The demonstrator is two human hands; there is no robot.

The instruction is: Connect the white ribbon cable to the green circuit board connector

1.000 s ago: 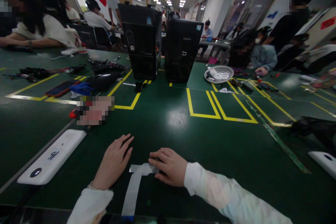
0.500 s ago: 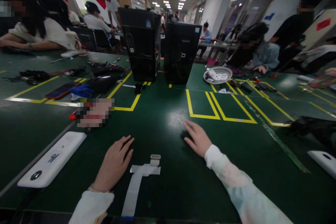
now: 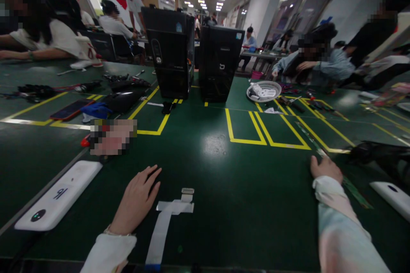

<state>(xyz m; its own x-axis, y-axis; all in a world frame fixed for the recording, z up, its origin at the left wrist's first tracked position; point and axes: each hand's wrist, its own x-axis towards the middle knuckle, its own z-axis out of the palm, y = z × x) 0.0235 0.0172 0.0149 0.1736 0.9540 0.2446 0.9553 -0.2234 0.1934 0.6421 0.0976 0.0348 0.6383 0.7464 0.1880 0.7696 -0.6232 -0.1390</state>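
Observation:
My left hand (image 3: 136, 198) rests palm down on the green table, fingers stretched out and holding nothing. Just right of it lies a flat ribbon cable (image 3: 160, 234), white-grey, with a crosswise piece and a connector (image 3: 187, 191) at its far end. My right hand (image 3: 326, 168) is over at the right, its fingers closed around the middle of a long narrow green circuit board strip (image 3: 357, 192). That strip lies slantwise on the table; the hand covers part of it, and the fingertips are partly hidden.
Two black computer towers (image 3: 169, 59) stand at the back middle. A white basket (image 3: 263, 91) holds small parts. White devices (image 3: 59, 196) lie at both sides. Cables and a blue cloth (image 3: 96, 111) are at left. Yellow tape (image 3: 246, 140) marks the table. Other people sit around.
My right hand has moved right, from the table's middle onto the green circuit board strip, and its fingers have closed. My left hand and the ribbon cable stay in place.

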